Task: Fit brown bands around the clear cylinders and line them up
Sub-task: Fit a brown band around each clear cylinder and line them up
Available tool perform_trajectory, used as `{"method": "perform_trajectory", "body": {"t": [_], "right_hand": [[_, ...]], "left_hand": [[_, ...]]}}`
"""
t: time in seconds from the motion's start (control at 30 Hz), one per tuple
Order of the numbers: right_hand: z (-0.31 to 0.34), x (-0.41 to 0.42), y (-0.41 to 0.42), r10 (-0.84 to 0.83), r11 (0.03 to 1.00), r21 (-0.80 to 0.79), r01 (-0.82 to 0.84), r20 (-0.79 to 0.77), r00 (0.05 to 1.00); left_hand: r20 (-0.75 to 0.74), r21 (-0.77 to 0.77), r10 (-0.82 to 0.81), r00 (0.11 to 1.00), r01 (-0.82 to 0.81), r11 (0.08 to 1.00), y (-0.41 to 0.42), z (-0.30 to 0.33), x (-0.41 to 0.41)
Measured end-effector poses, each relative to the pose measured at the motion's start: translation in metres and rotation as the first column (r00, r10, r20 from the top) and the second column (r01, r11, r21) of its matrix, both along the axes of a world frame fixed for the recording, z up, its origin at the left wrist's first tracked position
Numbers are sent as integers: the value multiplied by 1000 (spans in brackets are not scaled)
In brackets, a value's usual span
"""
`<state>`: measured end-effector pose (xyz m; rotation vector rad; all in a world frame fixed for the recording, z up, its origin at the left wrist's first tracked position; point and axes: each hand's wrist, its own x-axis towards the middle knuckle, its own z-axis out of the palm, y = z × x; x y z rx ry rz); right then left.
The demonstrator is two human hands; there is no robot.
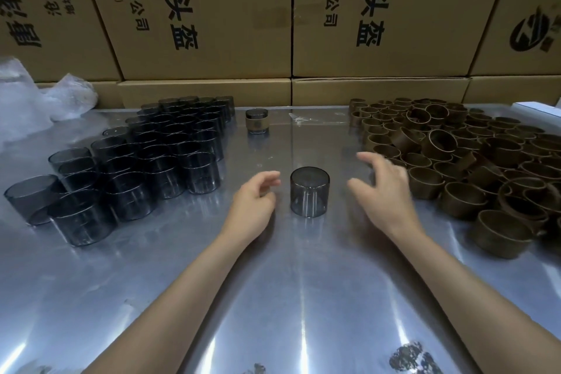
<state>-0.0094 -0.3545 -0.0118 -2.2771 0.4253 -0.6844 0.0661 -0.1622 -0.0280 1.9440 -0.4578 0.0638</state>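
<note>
A single smoky clear plastic cylinder (310, 191) stands upright on the shiny steel table (288, 297), near the middle of the view, with no band on it. The left hand (255, 200) lies at the cylinder's 9 o'clock, just beside it but apart from it, fingers loosely curled toward the cylinder wall and holding nothing. The right hand (384, 191) lies at the cylinder's 3 o'clock, a little farther off, fingers spread and relaxed, also holding nothing. The right hand's fingertips are blurred, reaching up toward 1 o'clock where the nearest bands lie.

The heap of brown ring-shaped bands (473, 167) fills the table from 1 to 4 o'clock of the cylinder, most lying flat with the opening up, some tipped on edge. Its near edge is just beside the back of the right hand.

The cluster of bare smoky clear cylinders (142, 167) stands packed together from 9 to 11 o'clock of the single cylinder, well apart from the left hand.

At 12 o'clock, toward the far edge of the table, one clear cylinder with a brown band around its middle (256, 125) stands alone and upright.

Brown cardboard boxes with black printed characters (212, 15) are stacked behind the table, and crumpled clear plastic wrap (36, 100) lies at the far left corner.
</note>
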Motion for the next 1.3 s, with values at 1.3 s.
{"method": "perform_trajectory", "body": {"t": [1.3], "right_hand": [[19,-9,42,380,925,-112,-364,331,864]], "left_hand": [[410,-224,-136,902,244,943,-20,39,-45]]}}
